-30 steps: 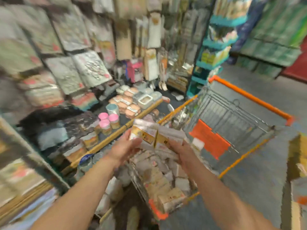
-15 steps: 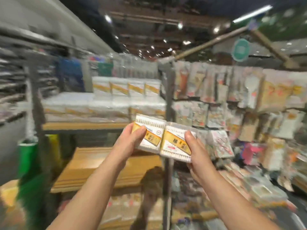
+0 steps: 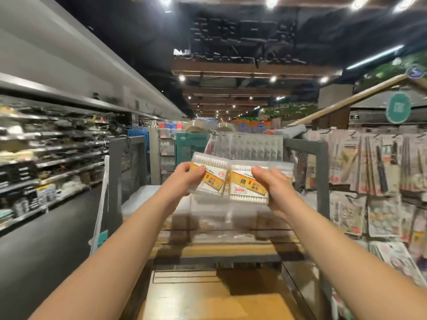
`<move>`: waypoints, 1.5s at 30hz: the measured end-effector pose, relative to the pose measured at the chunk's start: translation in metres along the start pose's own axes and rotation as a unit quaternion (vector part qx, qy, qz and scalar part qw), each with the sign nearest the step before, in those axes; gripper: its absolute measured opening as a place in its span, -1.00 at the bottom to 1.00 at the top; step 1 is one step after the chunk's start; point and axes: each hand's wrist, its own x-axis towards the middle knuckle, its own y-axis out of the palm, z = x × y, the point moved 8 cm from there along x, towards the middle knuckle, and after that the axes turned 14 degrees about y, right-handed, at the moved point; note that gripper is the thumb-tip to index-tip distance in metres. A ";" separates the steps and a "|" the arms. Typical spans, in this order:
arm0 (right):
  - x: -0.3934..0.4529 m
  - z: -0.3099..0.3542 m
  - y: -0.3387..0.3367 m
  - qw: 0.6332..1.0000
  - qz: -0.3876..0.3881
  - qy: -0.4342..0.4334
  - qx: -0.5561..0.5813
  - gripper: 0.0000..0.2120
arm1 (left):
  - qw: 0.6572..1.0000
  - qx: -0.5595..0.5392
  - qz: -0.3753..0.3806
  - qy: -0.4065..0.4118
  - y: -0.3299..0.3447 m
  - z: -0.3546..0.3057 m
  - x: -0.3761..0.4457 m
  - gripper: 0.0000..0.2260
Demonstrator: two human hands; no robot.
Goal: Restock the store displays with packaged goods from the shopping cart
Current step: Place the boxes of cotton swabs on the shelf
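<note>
While both arms reach forward at chest height, the left hand (image 3: 184, 179) grips one clear pack of cotton swabs, the left pack (image 3: 211, 174), with its fingers curled round the pack's left edge and the thumb across the orange label. The right hand (image 3: 272, 190) grips a second one, the right pack (image 3: 245, 187), its fingers wrapped over the pack's right side. The two packs are held side by side with their inner edges touching, both tilted slightly, in front of a grey-framed display stand (image 3: 322, 172). Blurred clear packs (image 3: 221, 220) lie stacked on the stand's shelf just below the hands, above a wooden ledge (image 3: 226, 250). Hanging packaged goods (image 3: 374, 172) cover the rack to the right, and long store shelves (image 3: 50, 158) run along the aisle to the left.
</note>
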 end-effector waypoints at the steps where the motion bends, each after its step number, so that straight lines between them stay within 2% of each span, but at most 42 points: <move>1: 0.011 0.007 0.004 1.000 -0.001 -0.011 -0.025 -0.46 | 1.000 0.004 -0.012 0.001 -0.012 0.006 0.006 -0.44; 2: 0.017 0.013 0.008 0.998 -0.001 -0.017 -0.056 -0.44 | 1.000 0.011 -0.019 -0.004 -0.024 0.013 0.010 -0.24; 3: 0.026 0.015 0.011 0.997 -0.001 -0.018 -0.080 -0.38 | 1.000 0.019 -0.018 -0.012 -0.033 0.019 0.011 -0.16; 5: 0.042 0.013 0.013 0.992 0.001 -0.011 -0.123 -0.30 | 0.999 0.003 -0.014 -0.037 -0.047 0.036 0.011 -0.26; 7: 0.052 0.007 0.015 0.989 0.013 -0.001 -0.148 -0.35 | 0.998 -0.014 -0.023 -0.053 -0.060 0.049 0.010 -0.41; 9: 0.061 0.003 0.017 0.989 0.027 0.000 -0.148 -0.33 | 0.998 -0.021 -0.055 -0.038 -0.074 0.052 0.015 -0.38; 11: 0.066 0.002 0.020 0.989 0.040 0.005 -0.143 -0.18 | 0.995 0.006 -0.095 -0.019 -0.090 0.053 0.025 -0.33; 12: 0.069 0.003 0.023 0.988 0.051 0.006 -0.143 -0.22 | 0.993 0.022 -0.114 -0.018 -0.098 0.054 0.030 -0.33; 14: 0.074 0.004 0.024 0.986 0.068 0.012 -0.152 -0.50 | 0.989 0.044 -0.139 -0.033 -0.110 0.061 0.039 -0.33; 16: 0.076 0.003 0.024 0.983 0.073 0.012 -0.167 -0.64 | 0.985 0.069 -0.146 -0.055 -0.117 0.072 0.048 -0.30; 19: 0.078 0.005 0.024 0.981 0.084 -0.001 -0.175 -0.65 | 0.982 0.104 -0.135 -0.078 -0.115 0.080 0.057 -0.30; 22: 0.080 0.006 0.015 0.978 0.077 -0.008 -0.192 -0.41 | 0.984 0.117 -0.087 -0.100 -0.108 0.090 0.068 -0.28; 23: 0.080 0.006 0.010 0.977 0.073 -0.011 -0.199 -0.39 | 0.984 0.122 -0.074 -0.105 -0.109 0.093 0.072 -0.28; 26: 0.083 0.007 -0.004 0.976 0.052 -0.018 -0.209 -0.48 | 0.983 0.126 -0.051 -0.121 -0.113 0.098 0.076 -0.28; 31: 0.086 0.002 -0.012 0.977 0.035 -0.027 -0.209 -0.42 | 0.989 0.076 -0.032 -0.125 -0.108 0.101 0.074 -0.39; 34: 0.083 0.001 0.003 0.971 0.035 -0.032 -0.233 -0.40 | 0.987 0.088 -0.006 -0.132 -0.100 0.102 0.070 -0.67; 36: 0.082 0.001 0.020 0.964 0.044 -0.038 -0.261 -0.36 | 0.987 0.083 -0.016 -0.137 -0.096 0.098 0.070 -0.73; 38: 0.079 0.002 0.039 0.955 0.053 -0.051 -0.288 -0.33 | 0.986 0.098 -0.020 -0.137 -0.096 0.095 0.070 -0.67; 42: 0.074 0.005 0.069 0.942 0.070 -0.070 -0.320 -0.29 | 0.983 0.090 -0.029 -0.155 -0.092 0.094 0.065 -0.23; 45: 0.070 0.008 0.095 0.925 0.078 -0.100 -0.358 -0.25 | 0.982 0.040 -0.117 -0.143 -0.095 0.084 0.055 -0.31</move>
